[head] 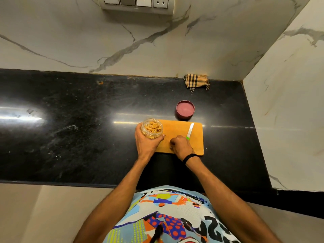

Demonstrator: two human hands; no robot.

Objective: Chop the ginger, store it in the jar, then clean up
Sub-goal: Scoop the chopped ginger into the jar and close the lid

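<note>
One view only, worn on the head, looking steeply down and forward over the chest. Wide-angle, with straight edges bowing toward the borders. Centred on the cutting board (182, 137), with both forearms running up from the bottom edge to the left hand (146, 142) and right hand (180, 146). Close enough to catch the printed shirt (168, 216) at the bottom, far enough to take in the black counter (70, 128) from side to side. Up top, the marble wall (122, 41) and a switch panel (136, 4) cut by the frame edge. At right, a side wall (289, 102) closing the corner. No second view for overlap.
</note>
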